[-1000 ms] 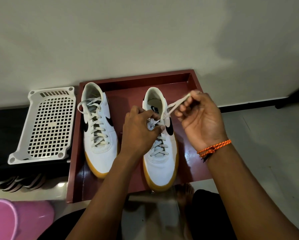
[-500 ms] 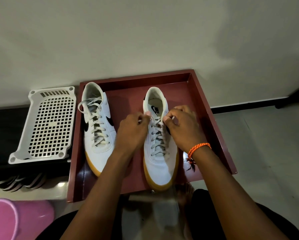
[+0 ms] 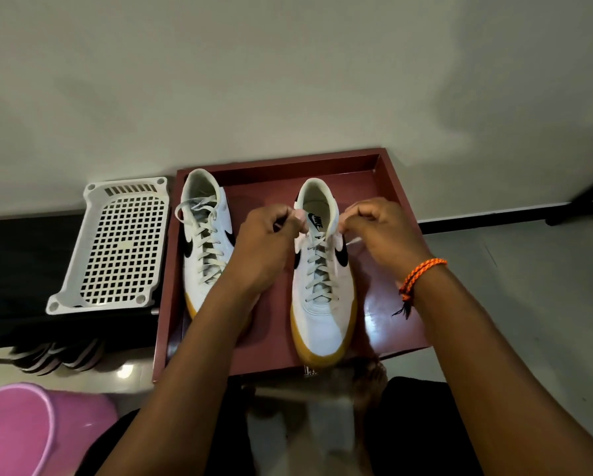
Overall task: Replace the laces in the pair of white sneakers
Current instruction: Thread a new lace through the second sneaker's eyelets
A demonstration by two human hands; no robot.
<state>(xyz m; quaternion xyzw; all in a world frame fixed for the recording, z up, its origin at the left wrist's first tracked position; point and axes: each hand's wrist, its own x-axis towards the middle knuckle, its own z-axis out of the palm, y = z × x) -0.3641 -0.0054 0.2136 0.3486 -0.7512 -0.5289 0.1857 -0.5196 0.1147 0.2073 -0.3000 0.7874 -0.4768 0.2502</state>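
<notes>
Two white sneakers with gum soles and black swooshes stand toes toward me in a dark red tray (image 3: 391, 187). The left sneaker (image 3: 204, 231) is laced with grey laces, its ends lying loose. The right sneaker (image 3: 320, 304) is laced too. My left hand (image 3: 267, 245) pinches a lace end at the left side of its collar. My right hand (image 3: 381, 231), with an orange wrist cord, pinches the other lace end (image 3: 351, 240) at the right side. Both hands sit level with the top eyelets.
A white perforated plastic basket (image 3: 116, 245) lies left of the tray on a dark surface. A pink tub (image 3: 30, 431) is at the bottom left. Striped footwear (image 3: 58, 355) sits under the dark surface. A pale wall rises behind the tray.
My right hand dropped from a raised pull down to the shoe. Both hands then moved apart to the collar's sides, holding the lace ends.
</notes>
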